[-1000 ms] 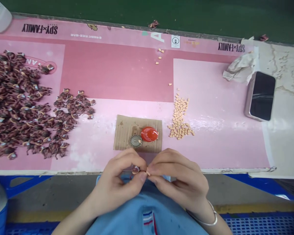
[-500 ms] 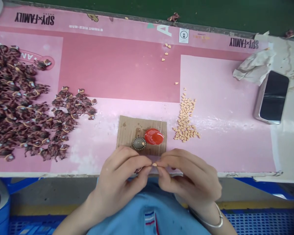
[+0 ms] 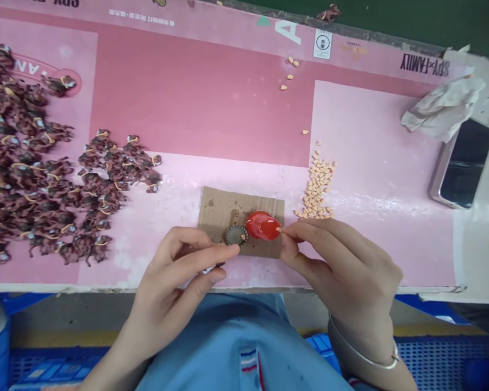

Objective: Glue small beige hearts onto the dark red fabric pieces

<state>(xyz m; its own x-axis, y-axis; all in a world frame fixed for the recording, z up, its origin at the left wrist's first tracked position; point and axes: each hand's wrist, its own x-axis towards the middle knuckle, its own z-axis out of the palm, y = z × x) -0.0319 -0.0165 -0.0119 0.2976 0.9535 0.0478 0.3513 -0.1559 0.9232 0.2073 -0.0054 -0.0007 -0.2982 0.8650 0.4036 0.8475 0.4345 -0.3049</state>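
Observation:
My right hand (image 3: 338, 260) pinches a tiny beige piece (image 3: 279, 230) between thumb and forefinger, at the right edge of a glossy red cap-like thing (image 3: 264, 226). Left of the cap lies a metal bottle cap (image 3: 236, 235) with a beige piece in it. Both rest on a cardboard square (image 3: 220, 201). My left hand (image 3: 183, 277) is at the cardboard's lower left, its forefinger reaching toward the bottle cap. Between its fingers shows part of a small dark figurine (image 3: 215, 266), mostly hidden by the hand.
Many brown figurines (image 3: 32, 184) with beige bands are heaped on the left of the pink-covered table (image 3: 204, 98). Loose beige pieces (image 3: 320, 184) lie in a pile right of the cardboard. A phone (image 3: 462, 163) and crumpled paper (image 3: 442, 106) lie at the far right.
My hands have parted from where they met around a beige piece. The right hand has moved up and right to the red cap with a beige piece; the left has shifted left.

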